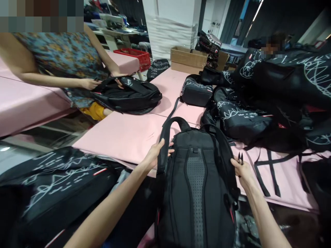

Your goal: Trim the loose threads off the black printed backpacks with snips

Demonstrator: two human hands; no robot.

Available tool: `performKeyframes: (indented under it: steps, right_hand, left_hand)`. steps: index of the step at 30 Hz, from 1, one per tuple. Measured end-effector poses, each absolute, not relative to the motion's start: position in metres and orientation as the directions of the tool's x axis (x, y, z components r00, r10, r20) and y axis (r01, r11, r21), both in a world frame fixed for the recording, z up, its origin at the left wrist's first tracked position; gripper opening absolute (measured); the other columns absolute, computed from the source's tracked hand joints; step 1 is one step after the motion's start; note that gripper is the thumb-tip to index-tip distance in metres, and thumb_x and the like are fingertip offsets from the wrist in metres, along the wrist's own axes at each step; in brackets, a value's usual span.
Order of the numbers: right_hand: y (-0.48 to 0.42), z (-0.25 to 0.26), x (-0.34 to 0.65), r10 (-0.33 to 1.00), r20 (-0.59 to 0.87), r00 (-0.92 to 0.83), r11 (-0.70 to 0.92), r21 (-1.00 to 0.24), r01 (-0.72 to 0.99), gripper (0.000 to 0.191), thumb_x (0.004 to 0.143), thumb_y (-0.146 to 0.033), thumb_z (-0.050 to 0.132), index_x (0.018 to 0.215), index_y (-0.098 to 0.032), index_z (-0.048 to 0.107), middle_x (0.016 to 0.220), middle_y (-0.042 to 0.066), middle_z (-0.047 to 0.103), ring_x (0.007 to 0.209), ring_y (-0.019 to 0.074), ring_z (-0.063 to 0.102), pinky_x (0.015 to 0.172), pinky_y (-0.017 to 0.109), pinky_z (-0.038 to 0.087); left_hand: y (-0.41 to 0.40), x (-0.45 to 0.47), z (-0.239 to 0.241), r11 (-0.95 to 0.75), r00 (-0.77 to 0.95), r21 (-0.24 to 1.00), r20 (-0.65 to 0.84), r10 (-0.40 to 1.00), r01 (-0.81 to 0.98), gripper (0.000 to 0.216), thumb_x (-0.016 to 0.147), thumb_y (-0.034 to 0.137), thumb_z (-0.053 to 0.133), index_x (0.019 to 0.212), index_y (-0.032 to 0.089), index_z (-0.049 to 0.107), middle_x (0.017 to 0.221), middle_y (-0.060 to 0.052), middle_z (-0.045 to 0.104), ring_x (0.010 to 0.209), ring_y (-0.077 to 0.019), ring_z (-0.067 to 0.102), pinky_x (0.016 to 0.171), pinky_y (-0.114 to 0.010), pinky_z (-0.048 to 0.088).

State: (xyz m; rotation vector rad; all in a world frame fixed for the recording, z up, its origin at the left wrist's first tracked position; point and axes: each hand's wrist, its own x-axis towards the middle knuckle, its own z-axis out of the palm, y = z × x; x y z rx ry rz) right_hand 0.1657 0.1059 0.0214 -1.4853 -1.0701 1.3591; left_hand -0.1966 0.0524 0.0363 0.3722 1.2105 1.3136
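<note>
A black backpack [178, 193] stands in front of me at the table's near edge, its padded back panel with a perforated grey strip facing me. My left hand [156, 154] is closed around the shoulder strap [163, 148] on the left. At the right side of the bag, my right hand [241, 168] pinches the edge of the other shoulder strap [224, 148]. Small dark thread snips [240, 157] are also in that right hand, with their points upward. The front of the backpack is turned away from me.
A pink-covered table [124, 134] spreads ahead. Across it, a co-worker's hands [91, 83] handle another black backpack [129, 98]. Black bags with white scribbles [240, 113] pile up at the right; another bag [69, 175] lies at left. Behind are a cardboard box [187, 60] and red crate [143, 60].
</note>
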Motion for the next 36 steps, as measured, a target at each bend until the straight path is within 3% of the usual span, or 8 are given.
performKeyframes:
  steps: [2, 5, 13, 24, 29, 31, 33, 36]
  right_hand:
    - [0.115, 0.023, 0.164, 0.926, -0.376, -0.023, -0.375, -0.917, -0.136, 0.037, 0.055, -0.033, 0.078, 0.078, -0.016, 0.056, 0.041, -0.014, 0.027, 0.031, 0.0013, 0.018, 0.030, 0.015, 0.014]
    - [0.120, 0.015, 0.166, 0.910, -0.410, -0.062, -0.413, -0.884, -0.217, 0.040, 0.054, -0.032, 0.080, 0.065, -0.019, 0.043, 0.042, -0.015, 0.023, 0.032, 0.0002, 0.015, 0.029, 0.014, 0.015]
    - [0.127, -0.012, 0.182, 0.888, -0.450, -0.097, -0.459, -0.850, -0.258, 0.047, 0.055, -0.035, 0.078, 0.059, -0.021, 0.033, 0.039, -0.015, 0.021, 0.032, 0.0010, 0.014, 0.030, 0.014, 0.016]
    - [0.126, -0.021, 0.186, 0.909, -0.416, -0.009, -0.412, -0.896, -0.166, 0.038, 0.059, -0.038, 0.072, 0.059, -0.021, 0.038, 0.040, -0.013, 0.024, 0.034, 0.0029, 0.015, 0.032, 0.017, 0.016]
    - [0.120, -0.016, 0.190, 0.940, -0.307, 0.150, -0.306, -0.952, -0.030, 0.017, 0.065, -0.029, 0.065, 0.067, -0.017, 0.052, 0.046, -0.008, 0.038, 0.037, 0.0055, 0.028, 0.036, 0.019, 0.025]
    - [0.110, -0.011, 0.189, 0.947, -0.221, 0.232, -0.234, -0.972, 0.028, 0.017, 0.069, -0.024, 0.060, 0.084, -0.016, 0.060, 0.063, -0.001, 0.054, 0.049, 0.0089, 0.044, 0.044, 0.020, 0.035]
    - [0.094, -0.010, 0.187, 0.962, -0.024, 0.273, -0.100, -0.958, 0.268, 0.029, 0.074, -0.018, 0.052, 0.101, -0.019, 0.062, 0.090, 0.005, 0.061, 0.067, 0.0124, 0.054, 0.055, 0.021, 0.041]
    - [0.067, -0.016, 0.179, 0.944, 0.330, 0.025, 0.188, -0.596, 0.780, 0.041, 0.078, -0.009, 0.044, 0.111, -0.025, 0.062, 0.109, 0.007, 0.058, 0.078, 0.0143, 0.057, 0.064, 0.024, 0.043]
  left_hand:
    - [0.051, -0.199, 0.031, 0.313, -0.191, 0.772, -0.484, 0.854, -0.553, 0.033, 0.087, 0.035, 0.050, 0.099, 0.008, 0.063, 0.116, -0.019, 0.059, 0.076, -0.0185, 0.066, 0.053, -0.023, 0.053]
    - [0.050, -0.204, 0.023, 0.356, -0.158, 0.726, -0.534, 0.830, -0.588, 0.032, 0.089, 0.033, 0.047, 0.101, 0.008, 0.062, 0.120, -0.019, 0.057, 0.082, -0.0201, 0.066, 0.055, -0.023, 0.054]
    - [0.052, -0.209, 0.003, 0.431, -0.136, 0.691, -0.604, 0.785, -0.581, 0.036, 0.092, 0.034, 0.039, 0.095, 0.011, 0.065, 0.115, -0.013, 0.061, 0.088, -0.0185, 0.065, 0.059, -0.019, 0.054]
    - [0.039, -0.201, 0.001, 0.452, -0.128, 0.664, -0.634, 0.762, -0.596, 0.041, 0.093, 0.037, 0.033, 0.095, 0.010, 0.064, 0.101, -0.013, 0.066, 0.077, -0.0150, 0.064, 0.057, -0.019, 0.054]
    - [0.028, -0.192, 0.006, 0.401, -0.319, 0.813, -0.547, 0.774, -0.421, 0.031, 0.091, 0.029, 0.042, 0.090, 0.008, 0.065, 0.085, -0.010, 0.068, 0.064, -0.0116, 0.063, 0.052, -0.017, 0.051]
    - [0.023, -0.190, 0.009, 0.378, -0.361, 0.846, -0.509, 0.781, -0.376, 0.028, 0.089, 0.028, 0.045, 0.089, 0.008, 0.065, 0.079, -0.009, 0.068, 0.060, -0.0102, 0.061, 0.051, -0.016, 0.050]
    - [0.019, -0.188, 0.010, 0.376, -0.374, 0.851, -0.505, 0.778, -0.367, 0.027, 0.088, 0.028, 0.047, 0.089, 0.008, 0.065, 0.076, -0.007, 0.068, 0.056, -0.0090, 0.060, 0.049, -0.015, 0.049]
    - [0.016, -0.183, 0.010, 0.400, -0.366, 0.841, -0.524, 0.769, -0.365, 0.028, 0.090, 0.028, 0.044, 0.091, 0.008, 0.063, 0.072, -0.006, 0.067, 0.050, -0.0073, 0.057, 0.045, -0.015, 0.046]
